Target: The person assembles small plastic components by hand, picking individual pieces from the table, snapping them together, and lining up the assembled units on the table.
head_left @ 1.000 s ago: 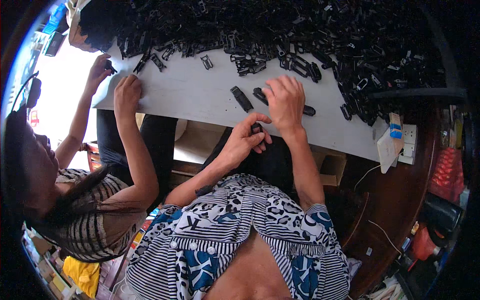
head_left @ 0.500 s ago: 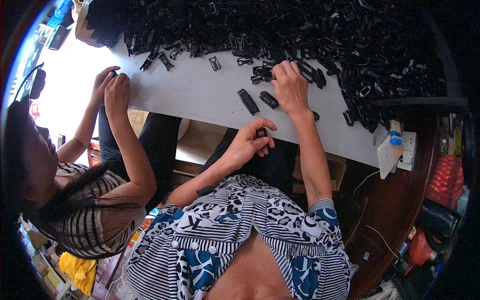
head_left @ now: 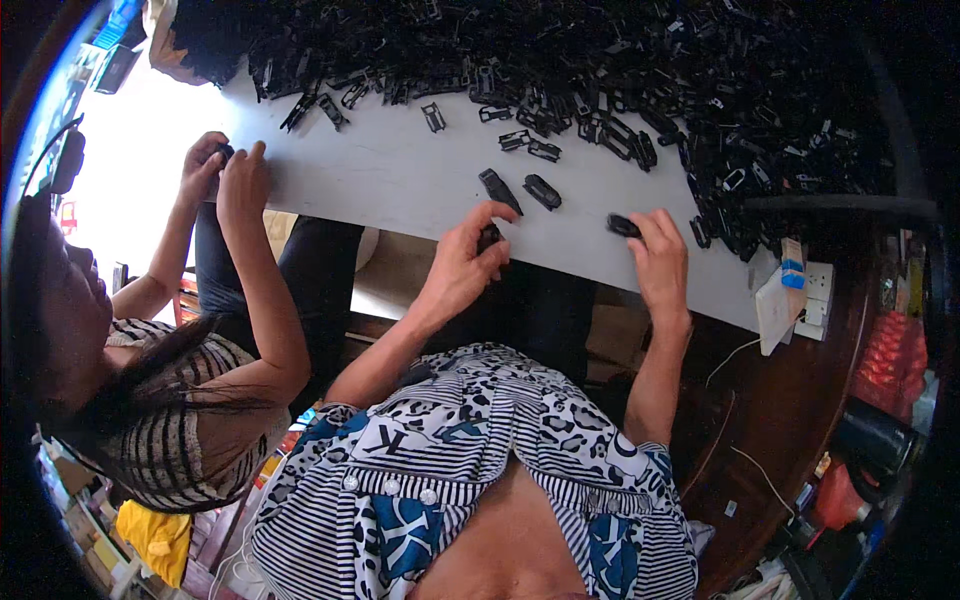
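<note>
- Our left grip [head_left: 460,265] is clamped on a black part [head_left: 488,238], at the desk's [head_left: 380,165] near edge.
- Our right grip [head_left: 662,262] touches a dark oblong piece [head_left: 622,226], desk's near side; we can't tell if it's clamped.

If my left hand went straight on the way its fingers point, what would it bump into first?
Most likely the long black part lying on the table just ahead of your left hand. Depth is unclear here, so the hand might pass above it.
</note>
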Demonstrator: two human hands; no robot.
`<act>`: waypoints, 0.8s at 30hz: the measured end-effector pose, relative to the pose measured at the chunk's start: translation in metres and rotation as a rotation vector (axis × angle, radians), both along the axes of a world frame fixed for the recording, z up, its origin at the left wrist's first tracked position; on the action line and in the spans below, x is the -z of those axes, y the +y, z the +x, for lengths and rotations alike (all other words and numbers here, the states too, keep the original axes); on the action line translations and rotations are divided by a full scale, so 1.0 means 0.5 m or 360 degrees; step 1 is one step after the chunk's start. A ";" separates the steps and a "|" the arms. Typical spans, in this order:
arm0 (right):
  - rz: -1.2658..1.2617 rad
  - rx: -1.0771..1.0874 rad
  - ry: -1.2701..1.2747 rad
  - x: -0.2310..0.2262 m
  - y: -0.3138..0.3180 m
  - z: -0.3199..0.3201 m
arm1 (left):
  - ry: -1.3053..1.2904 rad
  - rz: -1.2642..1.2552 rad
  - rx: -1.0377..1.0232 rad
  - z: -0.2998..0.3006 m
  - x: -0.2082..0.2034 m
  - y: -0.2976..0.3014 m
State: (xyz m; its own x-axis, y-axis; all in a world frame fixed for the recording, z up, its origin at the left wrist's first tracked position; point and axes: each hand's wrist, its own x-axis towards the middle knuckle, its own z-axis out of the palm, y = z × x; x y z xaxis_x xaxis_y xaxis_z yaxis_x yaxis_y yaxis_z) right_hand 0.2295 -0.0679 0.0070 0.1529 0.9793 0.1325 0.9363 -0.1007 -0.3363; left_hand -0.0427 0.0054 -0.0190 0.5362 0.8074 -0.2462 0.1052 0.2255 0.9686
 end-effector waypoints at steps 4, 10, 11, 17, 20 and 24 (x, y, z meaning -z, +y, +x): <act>0.0029 0.0036 0.0202 0.013 0.062 -0.068 | 0.0086 0.0059 -0.0183 0.004 -0.020 -0.005; 0.0012 -0.0093 0.0297 0.011 0.103 -0.123 | 0.0136 -0.0009 -0.0242 0.002 -0.015 -0.009; 0.0010 -0.0114 0.0372 0.011 0.107 -0.131 | 0.0128 -0.0004 -0.0224 0.000 -0.010 -0.010; 0.0003 -0.0201 0.0458 0.027 0.136 -0.227 | 0.0108 -0.0025 -0.0367 -0.027 -0.002 -0.001; 0.0063 -0.0236 0.0526 0.051 0.183 -0.298 | 0.0069 0.0031 -0.0602 -0.079 0.043 0.034; 0.0226 -0.0413 0.0630 0.082 0.268 -0.365 | 0.0197 0.0118 -0.0798 -0.117 0.012 0.093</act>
State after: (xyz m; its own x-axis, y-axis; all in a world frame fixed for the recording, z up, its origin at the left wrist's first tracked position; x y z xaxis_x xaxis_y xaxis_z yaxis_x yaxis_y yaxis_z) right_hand 0.0468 0.0661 -0.0343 -0.0282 0.9683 0.2482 0.7221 0.1915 -0.6648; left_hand -0.1013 0.0517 -0.0249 0.0498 0.9752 -0.2155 0.1165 0.2086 0.9710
